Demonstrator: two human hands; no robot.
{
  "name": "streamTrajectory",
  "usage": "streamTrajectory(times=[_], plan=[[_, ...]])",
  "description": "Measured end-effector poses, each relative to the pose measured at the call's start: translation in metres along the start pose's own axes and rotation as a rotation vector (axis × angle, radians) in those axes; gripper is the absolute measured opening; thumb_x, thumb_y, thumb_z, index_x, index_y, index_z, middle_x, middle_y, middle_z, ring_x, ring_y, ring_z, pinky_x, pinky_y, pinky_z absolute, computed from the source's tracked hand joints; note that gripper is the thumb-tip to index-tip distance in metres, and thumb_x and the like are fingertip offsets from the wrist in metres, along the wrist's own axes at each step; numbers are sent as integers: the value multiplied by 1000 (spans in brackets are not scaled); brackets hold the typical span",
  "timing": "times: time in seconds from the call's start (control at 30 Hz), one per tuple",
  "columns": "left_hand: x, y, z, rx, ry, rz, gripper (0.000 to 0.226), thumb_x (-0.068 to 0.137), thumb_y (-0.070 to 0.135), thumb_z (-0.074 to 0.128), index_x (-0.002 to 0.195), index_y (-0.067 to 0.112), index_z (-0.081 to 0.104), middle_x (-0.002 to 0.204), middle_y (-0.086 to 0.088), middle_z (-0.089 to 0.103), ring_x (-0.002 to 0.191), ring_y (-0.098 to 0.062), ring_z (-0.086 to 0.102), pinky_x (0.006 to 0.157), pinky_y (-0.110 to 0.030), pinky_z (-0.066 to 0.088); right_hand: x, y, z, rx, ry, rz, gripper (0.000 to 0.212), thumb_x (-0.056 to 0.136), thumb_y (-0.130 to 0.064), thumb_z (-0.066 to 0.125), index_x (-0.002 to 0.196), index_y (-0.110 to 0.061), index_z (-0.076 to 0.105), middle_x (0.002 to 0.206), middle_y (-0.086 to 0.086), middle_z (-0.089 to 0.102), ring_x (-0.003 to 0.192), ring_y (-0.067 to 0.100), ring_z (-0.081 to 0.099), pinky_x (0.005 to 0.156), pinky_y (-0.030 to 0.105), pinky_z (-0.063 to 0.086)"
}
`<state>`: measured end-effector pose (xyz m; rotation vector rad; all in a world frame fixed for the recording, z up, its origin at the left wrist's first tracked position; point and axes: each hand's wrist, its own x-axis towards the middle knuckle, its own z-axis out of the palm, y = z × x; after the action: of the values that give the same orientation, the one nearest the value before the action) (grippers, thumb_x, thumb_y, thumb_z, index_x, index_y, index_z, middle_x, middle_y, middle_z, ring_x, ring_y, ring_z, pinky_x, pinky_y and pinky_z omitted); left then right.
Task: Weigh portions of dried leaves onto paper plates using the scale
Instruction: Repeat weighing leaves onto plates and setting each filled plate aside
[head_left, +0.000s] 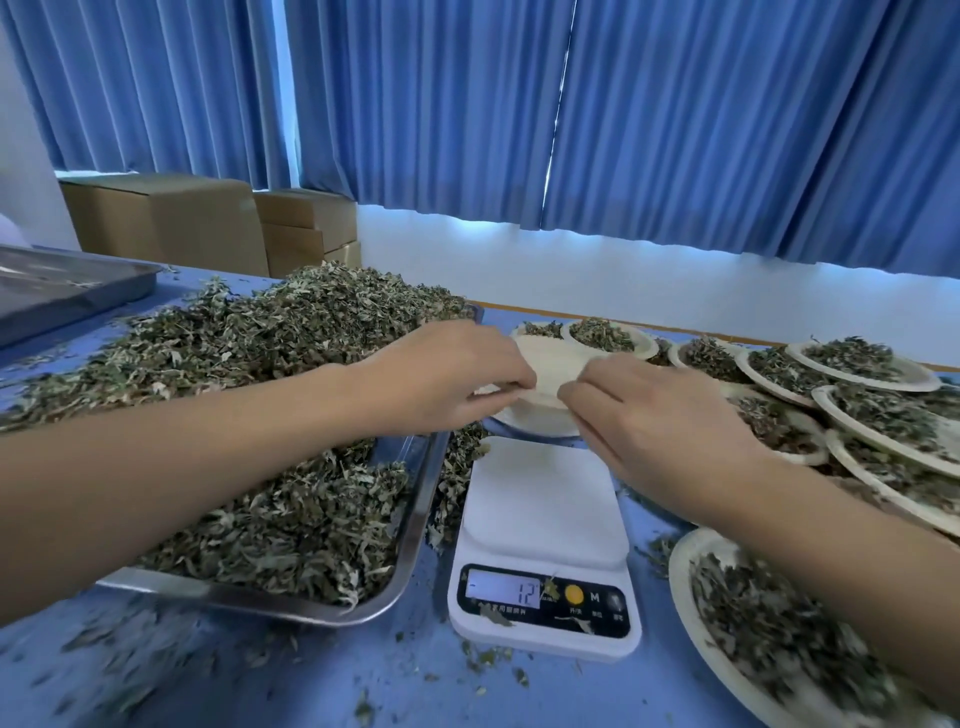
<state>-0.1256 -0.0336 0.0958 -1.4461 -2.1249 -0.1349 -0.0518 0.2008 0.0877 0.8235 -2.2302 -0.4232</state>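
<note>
Paper plates (550, 358), empty and stacked, sit just behind scale (543, 525); left hand (452, 379) and right hand (660, 415) both pinch the stack's near rim, fingertips curled onto it. Scale platform bare, display reads 12, few leaf bits on its front. Metal tray (415, 525) heaped with dried leaves (270, 332) just left of scale. Filled plates (862, 364) overlap at right, one more under right forearm. Blue table (660, 691), loose leaf bits on it; blue curtains (675, 130), cardboard boxes (166, 218) behind
</note>
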Motion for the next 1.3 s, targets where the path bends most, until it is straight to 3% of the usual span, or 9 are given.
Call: streamTrajectory(times=[0.33,0.47,0.57,0.67,0.77,0.93,1.07,1.17,1.3], plan=[[-30,57,-2,-118,-278,46,27,104,28,55,123,15,69,115,0,70,109,-20,62,89,-42,51,-71,-48,-12,95,-6,-6,66,48,6,90,111,-8,77,89,4,70,71,24,69,38,30,46],[-34,67,-4,-208,-372,-4,34,103,39,53,125,18,69,117,3,70,107,-16,63,91,-39,51,-77,-57,-17,144,-46,34,51,64,-9,93,112,-14,77,93,1,69,71,21,68,36,31,47],[-38,62,-9,-285,-257,-156,48,101,57,42,116,22,71,110,10,72,98,-10,66,87,-36,53,-74,-67,-28,160,31,104,21,94,-32,69,108,-17,76,94,0,66,63,15,62,35,28,43],[-38,35,-7,-192,-123,-383,44,103,50,40,100,19,72,90,6,71,80,-14,66,76,-38,54,-69,-84,-33,265,149,70,36,102,-33,52,77,-16,71,75,-2,59,51,17,50,36,31,39],[-34,-1,5,-183,-148,-641,25,99,25,52,113,18,71,108,0,72,95,-20,66,86,-41,55,-62,-114,-32,346,186,-63,43,99,-32,57,59,-17,56,59,-2,45,44,17,38,35,30,32],[-23,-52,36,-141,-430,-907,61,93,23,63,149,17,42,135,-18,54,88,-26,60,74,-33,50,-51,-147,-14,426,83,-125,46,99,-33,59,56,-22,46,54,-4,36,43,17,32,37,27,32],[-16,-80,61,-113,-589,-985,80,91,42,66,158,28,23,156,-20,32,123,-38,55,104,-44,48,-46,-151,-5,501,3,-160,46,105,-34,52,61,-23,44,59,-4,33,46,19,32,42,30,33],[-17,-90,72,-146,-630,-1028,81,93,42,66,160,23,23,163,-10,29,143,-34,38,115,-39,36,-46,-149,-6,573,-62,-216,42,107,-32,51,69,-25,35,68,-4,24,51,17,29,51,30,32],[-21,-83,86,-78,-490,-1062,62,95,38,64,152,26,41,146,-11,54,126,-36,55,103,-44,48,-44,-146,-6,592,-121,-237,44,109,-32,47,69,-24,29,69,-2,20,51,15,24,52,30,30]])
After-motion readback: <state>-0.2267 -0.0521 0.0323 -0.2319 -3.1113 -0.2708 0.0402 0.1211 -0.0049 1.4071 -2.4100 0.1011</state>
